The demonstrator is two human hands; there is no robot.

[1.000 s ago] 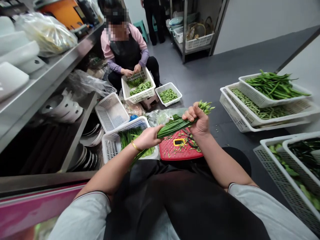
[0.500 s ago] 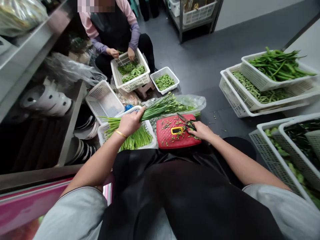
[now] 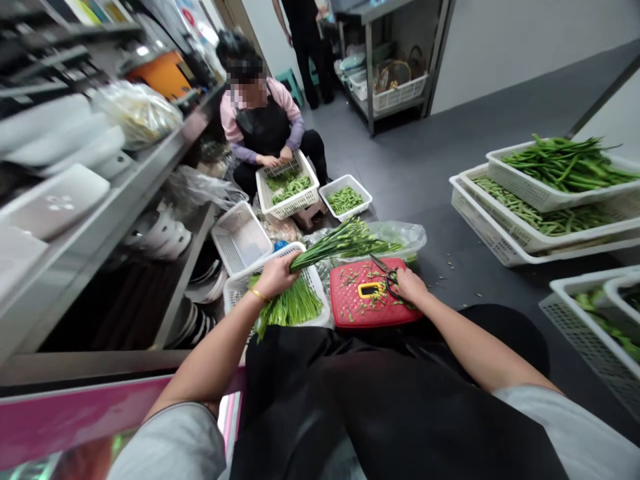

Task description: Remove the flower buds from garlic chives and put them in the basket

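My left hand point(image 3: 278, 273) is closed around a bunch of garlic chive stems point(image 3: 345, 240), whose budded tips point to the right. Beneath that hand, more cut green stems point(image 3: 295, 303) lie in a white plastic basket point(image 3: 323, 313). My right hand point(image 3: 411, 287) grips black-handled scissors point(image 3: 389, 275) by the handles, their blades pointing up and left. The scissors lie over a red quilted stool top point(image 3: 350, 313) with a yellow-rimmed slot, and snipped bud ends are scattered on it. A clear plastic bag point(image 3: 405, 235) holding greens lies behind the stool.
A co-worker point(image 3: 267, 127) sits ahead, both hands over a basket point(image 3: 287, 208) of green beans. Stacked baskets of beans and green peppers point(image 3: 565, 163) stand at the right. Metal shelving point(image 3: 150, 180) with bowls runs along the left. Another person point(image 3: 307, 47) stands at the back.
The view has tilted upward and left, showing more of the room. My left hand still holds the chive stems and my right the scissors. The co-worker's hands have come closer together.
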